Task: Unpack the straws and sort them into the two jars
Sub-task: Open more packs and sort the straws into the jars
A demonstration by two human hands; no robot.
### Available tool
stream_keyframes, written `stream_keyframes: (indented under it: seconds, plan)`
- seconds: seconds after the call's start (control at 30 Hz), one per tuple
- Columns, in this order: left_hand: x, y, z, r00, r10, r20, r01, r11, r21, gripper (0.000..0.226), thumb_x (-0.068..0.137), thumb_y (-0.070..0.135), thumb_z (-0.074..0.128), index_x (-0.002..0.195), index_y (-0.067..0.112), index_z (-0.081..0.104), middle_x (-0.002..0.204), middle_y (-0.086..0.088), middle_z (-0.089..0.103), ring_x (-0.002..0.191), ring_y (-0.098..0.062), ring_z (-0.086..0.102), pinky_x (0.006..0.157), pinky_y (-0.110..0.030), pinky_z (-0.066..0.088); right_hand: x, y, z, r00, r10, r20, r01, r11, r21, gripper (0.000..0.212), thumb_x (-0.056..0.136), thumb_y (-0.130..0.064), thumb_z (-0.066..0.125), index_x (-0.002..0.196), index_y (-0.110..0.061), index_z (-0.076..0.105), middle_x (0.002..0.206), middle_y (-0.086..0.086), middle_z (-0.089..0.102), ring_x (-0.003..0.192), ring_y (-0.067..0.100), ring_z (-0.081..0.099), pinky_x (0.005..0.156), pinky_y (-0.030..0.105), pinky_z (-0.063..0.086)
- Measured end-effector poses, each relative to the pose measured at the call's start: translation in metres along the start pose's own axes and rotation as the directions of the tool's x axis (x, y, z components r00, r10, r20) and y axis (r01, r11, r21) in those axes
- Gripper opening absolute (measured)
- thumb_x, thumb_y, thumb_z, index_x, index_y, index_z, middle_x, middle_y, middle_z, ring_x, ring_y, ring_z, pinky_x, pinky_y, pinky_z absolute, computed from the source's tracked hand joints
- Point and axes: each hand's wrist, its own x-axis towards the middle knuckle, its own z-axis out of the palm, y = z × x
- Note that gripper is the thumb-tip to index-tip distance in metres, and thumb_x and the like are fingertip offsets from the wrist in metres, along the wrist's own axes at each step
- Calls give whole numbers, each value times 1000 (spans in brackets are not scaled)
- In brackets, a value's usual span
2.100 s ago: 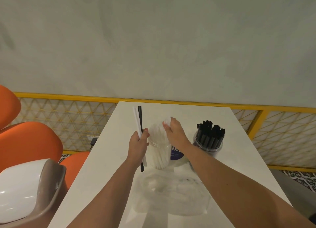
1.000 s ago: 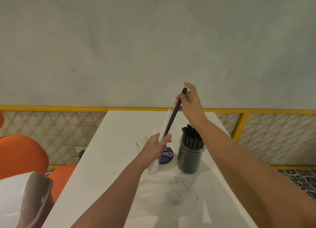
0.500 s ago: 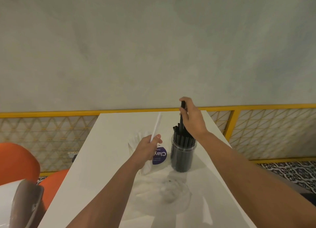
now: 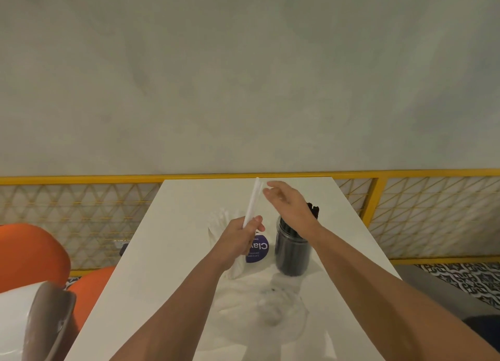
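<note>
My left hand (image 4: 240, 236) grips a white straw (image 4: 253, 199) that points up and away over the table. My right hand (image 4: 286, 202) hovers just right of the straw's top end with its fingers loosely spread and nothing in them. Under my right wrist stands the jar of black straws (image 4: 292, 252). The jar of white straws (image 4: 220, 225), with a purple label (image 4: 258, 249), stands behind my left hand and is partly hidden by it. A crumpled clear plastic wrapper (image 4: 270, 303) lies on the white table (image 4: 167, 252) in front of the jars.
A yellow mesh railing (image 4: 378, 192) runs behind the table's far edge, in front of a grey wall. Orange chairs (image 4: 29, 252) and a white-and-brown seat (image 4: 35, 325) stand at the left. Patterned floor shows at the right.
My right hand dropped the black straw into the black jar, then moved up and left toward the white straw's tip. My left hand keeps holding the white straw.
</note>
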Motion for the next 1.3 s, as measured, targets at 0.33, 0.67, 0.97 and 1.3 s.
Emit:
stream_keyframes:
  seconds: [0.33,0.67,0.97,1.3]
  plan:
    - [1,8,-27,987,131,-94,-115,981,156,11,89,11,62,100,10,63,79,-1,60,69,-12,55,64,-16,46,12,-35,35,990,29,140,-97,857,506,13,101,-9,32,99,-8,45,74,8,63,83,29,64,84,34,52]
    - [12,-20,-56,885,286,-367,-144,918,369,21,90,1,52,104,8,67,105,1,56,91,-12,53,78,-15,43,34,-21,58,987,-143,-76,159,936,313,12,101,-9,29,107,-11,38,85,9,62,78,8,63,77,13,45]
    - [11,-39,-57,821,434,-370,-232,847,478,23,91,5,55,109,15,65,116,2,59,111,-17,53,93,-25,45,19,23,89,981,-194,-21,194,981,-26,24,99,-12,37,121,-13,45,101,0,56,82,6,54,77,22,42]
    - [17,-61,-53,943,255,-214,-75,790,609,56,100,40,34,150,21,20,160,0,11,147,-15,9,118,-32,12,11,46,96,972,-128,197,176,952,-250,38,100,-23,37,137,-19,41,152,5,23,142,19,21,117,33,21]
